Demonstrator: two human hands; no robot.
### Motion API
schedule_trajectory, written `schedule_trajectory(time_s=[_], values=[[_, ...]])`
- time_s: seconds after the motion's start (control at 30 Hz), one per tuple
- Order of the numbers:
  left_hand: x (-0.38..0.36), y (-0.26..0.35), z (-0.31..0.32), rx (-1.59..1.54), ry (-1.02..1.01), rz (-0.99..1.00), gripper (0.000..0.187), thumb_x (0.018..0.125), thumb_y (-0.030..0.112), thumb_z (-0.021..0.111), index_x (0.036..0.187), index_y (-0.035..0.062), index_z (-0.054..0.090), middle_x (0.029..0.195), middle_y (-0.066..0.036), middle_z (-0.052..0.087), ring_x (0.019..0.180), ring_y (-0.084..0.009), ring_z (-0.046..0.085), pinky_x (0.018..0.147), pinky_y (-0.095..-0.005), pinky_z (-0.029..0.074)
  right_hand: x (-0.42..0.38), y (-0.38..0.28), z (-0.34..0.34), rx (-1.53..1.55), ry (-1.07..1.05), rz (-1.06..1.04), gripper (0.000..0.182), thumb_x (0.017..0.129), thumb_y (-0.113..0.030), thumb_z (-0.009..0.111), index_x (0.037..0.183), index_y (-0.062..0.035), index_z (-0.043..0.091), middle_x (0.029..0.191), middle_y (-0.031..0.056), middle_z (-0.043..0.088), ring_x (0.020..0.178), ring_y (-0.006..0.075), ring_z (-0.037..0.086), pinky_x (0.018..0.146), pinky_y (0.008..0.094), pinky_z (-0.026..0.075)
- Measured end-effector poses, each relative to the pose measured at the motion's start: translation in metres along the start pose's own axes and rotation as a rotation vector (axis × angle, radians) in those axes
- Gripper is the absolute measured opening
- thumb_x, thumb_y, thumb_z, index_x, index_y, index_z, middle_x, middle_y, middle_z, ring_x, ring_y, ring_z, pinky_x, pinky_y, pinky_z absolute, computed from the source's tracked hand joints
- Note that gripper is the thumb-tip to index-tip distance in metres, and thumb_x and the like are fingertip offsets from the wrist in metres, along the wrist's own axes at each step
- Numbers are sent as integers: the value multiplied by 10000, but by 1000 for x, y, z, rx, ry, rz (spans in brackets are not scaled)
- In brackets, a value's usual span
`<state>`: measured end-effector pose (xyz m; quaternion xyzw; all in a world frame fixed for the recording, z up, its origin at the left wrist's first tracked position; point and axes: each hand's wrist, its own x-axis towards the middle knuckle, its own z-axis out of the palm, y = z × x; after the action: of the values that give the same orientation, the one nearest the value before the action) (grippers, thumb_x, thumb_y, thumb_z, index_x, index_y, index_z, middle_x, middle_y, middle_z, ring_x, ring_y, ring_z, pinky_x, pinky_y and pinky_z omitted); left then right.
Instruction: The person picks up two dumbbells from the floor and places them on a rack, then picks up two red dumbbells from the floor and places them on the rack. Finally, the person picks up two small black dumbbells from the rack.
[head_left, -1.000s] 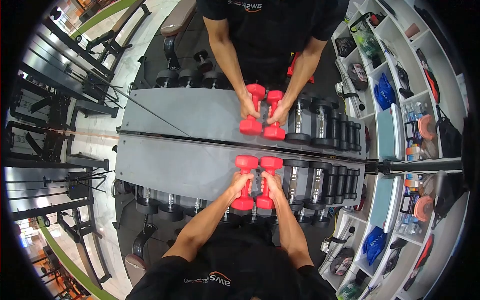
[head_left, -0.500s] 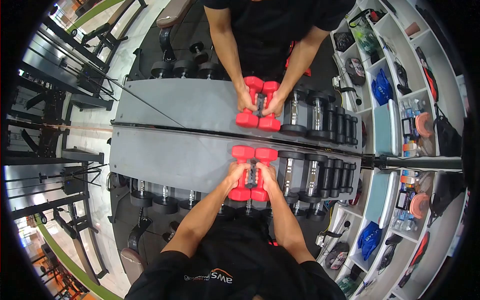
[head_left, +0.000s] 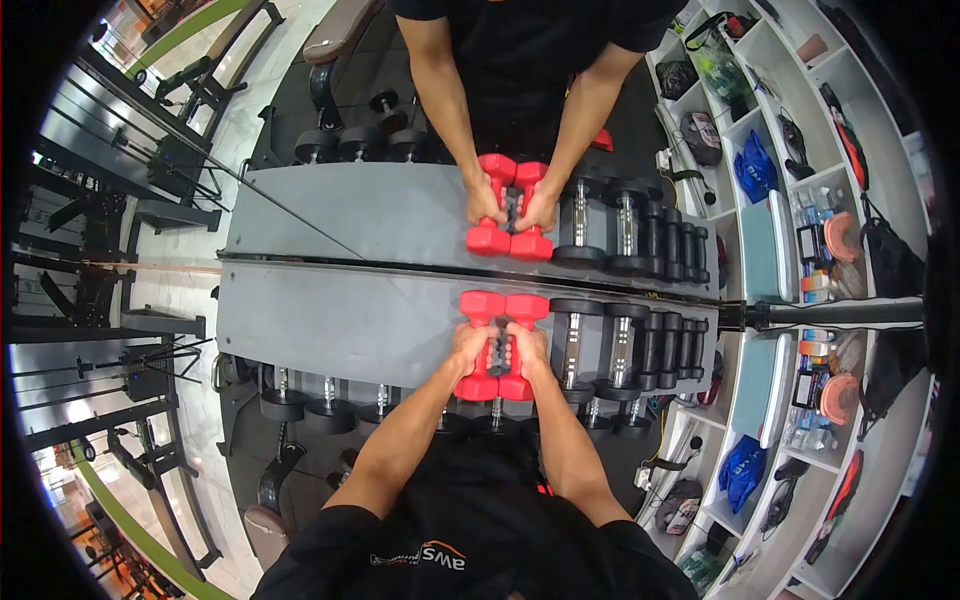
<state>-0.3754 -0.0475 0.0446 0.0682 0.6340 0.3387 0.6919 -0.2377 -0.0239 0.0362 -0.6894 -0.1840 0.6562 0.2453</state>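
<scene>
Two red hex dumbbells stand side by side, lengthwise to me, over the grey rack top (head_left: 330,320). My left hand (head_left: 472,345) is wrapped round the handle of the left red dumbbell (head_left: 479,387). Round the handle of the right red dumbbell (head_left: 517,387) my right hand (head_left: 530,346) is closed. The red heads lie close against each other. Between the two handles, by my fingertips, shows a small black dumbbell (head_left: 498,345). Just right of my right hand is a black dumbbell with a chrome handle (head_left: 573,345).
A row of black dumbbells (head_left: 668,350) continues rightward along the rack. More dumbbells (head_left: 330,405) sit on a lower tier nearer me. Beyond the rack top, a mirror (head_left: 340,210) reflects my arms and the weights. White shelves (head_left: 715,420) with bags stand right; gym machines (head_left: 110,360) stand left.
The view has shifted very slightly, so the rack and shelves sit a little further left. Both hands keep their hold on the red dumbbells.
</scene>
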Motion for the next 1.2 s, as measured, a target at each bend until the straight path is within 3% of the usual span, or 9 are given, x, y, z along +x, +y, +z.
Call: schedule_trajectory(time_s=[0.27,0.57,0.77,0.9,1.1,1.2], values=[[7,-1,0,-17,-9,37,96,760,97,662,746,13,616,584,-86,560,412,-194,518,357,-351,429,3,0,-2,-10,-12,30,161,785,-165,675,751,-26,600,625,54,575,475,157,535,419,306,443],[6,-1,0,-31,-3,36,112,774,107,662,739,11,616,585,-81,557,420,-190,512,373,-351,430,9,3,-3,14,-1,45,206,762,-185,720,722,-17,608,638,77,603,490,170,563,420,329,451],[8,-2,1,5,10,62,161,812,142,671,758,-2,625,602,-88,574,450,-194,534,398,-342,444,2,-2,0,9,-5,35,161,780,-159,680,740,-26,598,611,56,568,461,155,525,408,293,431],[8,-4,1,2,25,53,160,814,138,675,780,-13,637,605,-91,581,443,-195,535,385,-341,441,7,2,-2,27,8,38,217,758,-187,721,711,-12,602,618,76,598,480,172,558,422,324,450],[5,-6,6,118,165,124,189,814,155,704,815,-24,647,640,-107,616,454,-212,583,389,-371,481,7,2,-2,21,11,32,227,749,-194,725,700,-10,603,630,83,600,484,182,559,428,336,460],[8,-10,6,291,276,277,313,772,225,742,931,-34,666,749,-186,691,481,-226,639,460,-366,532,3,2,-1,16,13,26,222,748,-191,722,699,-9,604,627,87,598,487,190,563,430,344,464]])
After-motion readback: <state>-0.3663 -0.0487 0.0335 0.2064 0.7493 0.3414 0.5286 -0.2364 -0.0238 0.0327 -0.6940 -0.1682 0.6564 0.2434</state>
